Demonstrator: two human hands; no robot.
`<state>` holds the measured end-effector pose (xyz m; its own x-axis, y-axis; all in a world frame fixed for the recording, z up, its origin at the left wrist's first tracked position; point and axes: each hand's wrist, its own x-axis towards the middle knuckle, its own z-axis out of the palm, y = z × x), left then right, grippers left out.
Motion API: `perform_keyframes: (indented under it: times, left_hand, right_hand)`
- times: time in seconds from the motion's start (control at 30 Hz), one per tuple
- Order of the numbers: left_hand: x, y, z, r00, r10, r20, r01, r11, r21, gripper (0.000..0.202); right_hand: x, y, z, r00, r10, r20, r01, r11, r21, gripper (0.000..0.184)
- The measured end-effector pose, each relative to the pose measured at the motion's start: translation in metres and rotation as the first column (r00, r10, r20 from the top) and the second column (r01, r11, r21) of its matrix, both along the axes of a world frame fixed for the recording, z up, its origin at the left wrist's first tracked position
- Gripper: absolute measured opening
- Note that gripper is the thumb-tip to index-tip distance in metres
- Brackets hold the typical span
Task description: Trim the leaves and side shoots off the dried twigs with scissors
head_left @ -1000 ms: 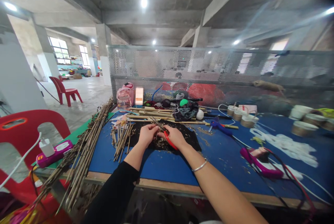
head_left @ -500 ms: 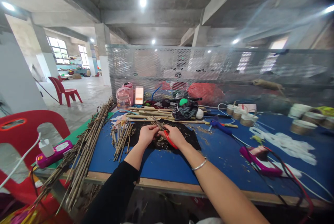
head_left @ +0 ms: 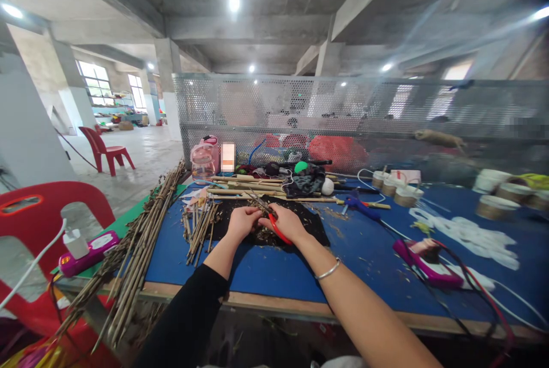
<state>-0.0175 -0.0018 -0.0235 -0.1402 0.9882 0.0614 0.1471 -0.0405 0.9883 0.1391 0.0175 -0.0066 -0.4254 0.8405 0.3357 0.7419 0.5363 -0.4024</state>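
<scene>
My right hand [head_left: 286, 224] is closed round a pair of scissors with red handles [head_left: 279, 232]; the blades point up and away to the left. Close beside it, my left hand [head_left: 242, 222] has its fingers pinched together near the blades, and whatever they hold is too small to make out. Both hands are over a black cloth [head_left: 315, 225] strewn with dry plant clippings [head_left: 265, 236]. Left of the cloth lies a small pile of short cut stems [head_left: 199, 230].
Long dry stalks [head_left: 143, 250] lie across the table's left edge. Behind the cloth are bamboo sticks [head_left: 249, 186] and a green ball [head_left: 301, 167]. To the right are a blue glue gun [head_left: 362, 208], a purple power strip [head_left: 429, 268] and several tubs [head_left: 407, 196]. A red chair [head_left: 55, 202] stands left.
Both hands stay in nearly the same place over the cloth. The scissors keep almost the same angle; only a slight shift of the view shows.
</scene>
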Motion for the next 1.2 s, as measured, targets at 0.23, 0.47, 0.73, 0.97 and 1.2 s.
perform_keyframes:
  times: [0.23, 0.47, 0.73, 0.97, 1.2]
  left_hand:
    - [0.001, -0.002, 0.004, 1.000, 0.002, -0.020, -0.002, 1.000, 0.007, 0.022]
    - [0.002, -0.004, 0.007, 0.996, 0.017, 0.089, -0.014, 0.999, -0.037, 0.023]
    - [0.003, -0.008, 0.012, 0.992, 0.055, 0.118, -0.050, 0.998, -0.041, 0.026]
    - [0.005, -0.005, 0.007, 0.990, 0.012, 0.139, -0.012, 1.000, 0.002, 0.025]
    - [0.004, -0.006, 0.010, 0.983, 0.031, 0.179, -0.030, 1.000, -0.006, 0.031]
  right_hand:
    - [0.000, 0.001, -0.001, 0.998, 0.038, -0.059, -0.038, 0.999, -0.008, 0.038]
    - [0.001, 0.004, -0.006, 0.991, 0.076, -0.107, -0.080, 0.996, -0.029, 0.037]
    - [-0.002, -0.002, 0.001, 1.000, -0.006, 0.000, 0.006, 1.000, 0.000, 0.044]
    - [-0.006, -0.006, 0.000, 1.000, 0.014, -0.015, -0.013, 0.999, 0.032, 0.044]
    - [-0.003, 0.000, -0.004, 0.998, 0.023, -0.058, -0.023, 1.000, -0.002, 0.039]
